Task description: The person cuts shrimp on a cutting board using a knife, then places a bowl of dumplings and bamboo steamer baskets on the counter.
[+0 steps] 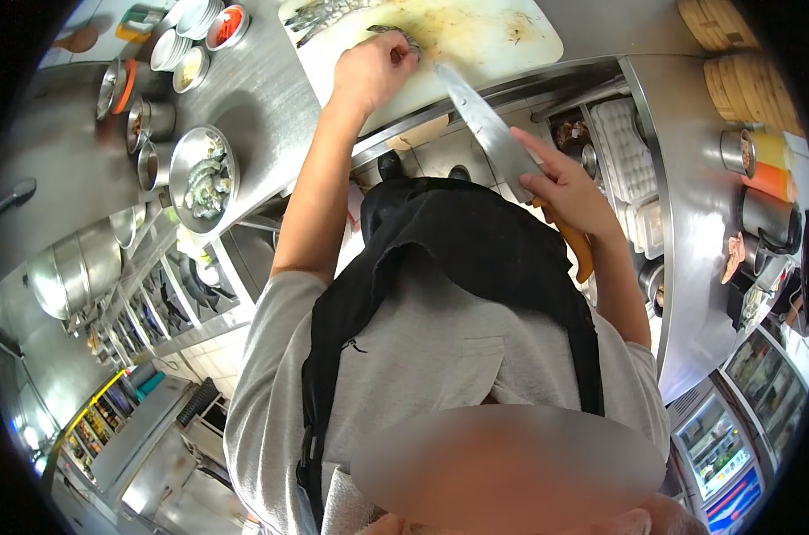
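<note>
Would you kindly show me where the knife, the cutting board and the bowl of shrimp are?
Knife [488, 127]: head view, on the blade.
Cutting board [480, 45]: head view, bare top surface.
Bowl of shrimp [180, 168]: head view, bare inner wall.

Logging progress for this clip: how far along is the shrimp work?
Partway, it seems. Likely done: the peeled-looking shrimp in the bowl. In hand: the left hand holds one shrimp on the board; the right hand holds the knife. Probably left: the pile at the board's edge, partly out of frame, so uncountable.
</note>
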Motion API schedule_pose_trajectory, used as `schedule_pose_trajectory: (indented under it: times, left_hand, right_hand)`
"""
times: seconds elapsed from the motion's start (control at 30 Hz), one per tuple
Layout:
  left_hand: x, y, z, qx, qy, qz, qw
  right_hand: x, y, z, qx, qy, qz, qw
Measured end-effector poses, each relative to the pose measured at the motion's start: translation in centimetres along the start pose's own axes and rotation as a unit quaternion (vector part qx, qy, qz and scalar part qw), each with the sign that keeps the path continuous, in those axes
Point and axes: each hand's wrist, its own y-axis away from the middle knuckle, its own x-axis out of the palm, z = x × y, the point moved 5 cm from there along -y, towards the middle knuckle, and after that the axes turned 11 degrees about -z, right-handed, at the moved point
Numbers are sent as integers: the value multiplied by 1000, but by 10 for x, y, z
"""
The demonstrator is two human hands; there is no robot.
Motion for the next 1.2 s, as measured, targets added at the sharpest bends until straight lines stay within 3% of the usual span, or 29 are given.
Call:
schedule_pose_trajectory:
  times: [0.17,0.23,0.47,0.57,0.63,0.67,0.73,0.87,1.0,1.07,1.13,1.17,1.2]
  left_hand:
    - [-4,12,-10,88,-32,-38,995]
    - [-10,17,-20,179,-57,-137,972]
    - [7,9,-32,251,-186,-52,948]
    - [1,2,-27,207,-110,-64,970]
    - [-6,-4,-20,100,122,11,987]
    - [-8,-7,-20,106,123,13,987]
    - [-14,-15,-31,59,269,63,959]
    - [-10,-42,-62,24,240,88,967]
    - [34,-79,-96,134,271,47,952]
    - [51,-92,-105,152,215,66,962]
    - [64,-93,-111,256,-111,8,960]
    - [68,-92,-111,260,-109,9,960]
    - [69,-87,-111,282,-196,23,939]
  right_hand:
    - [-7,-10,-4,1,-16,-59,998]
    - [-8,-15,-7,1,-27,-68,997]
    - [-10,-19,-1,-12,-5,-84,996]
    - [-13,-16,0,-17,-19,-92,995]
    - [-16,-13,-1,-18,-26,-102,994]
    - [-18,-12,-2,-21,-38,-109,993]
    - [-22,-8,-3,-25,-53,-125,990]
    - [-32,4,-8,-10,-68,-159,985]
    - [-43,21,-17,1,-82,-207,975]
    - [-47,28,-20,6,-89,-221,971]
    - [-50,34,-23,11,-94,-233,968]
    - [-51,36,-26,12,-98,-235,967]
    - [-52,37,-28,13,-103,-235,966]
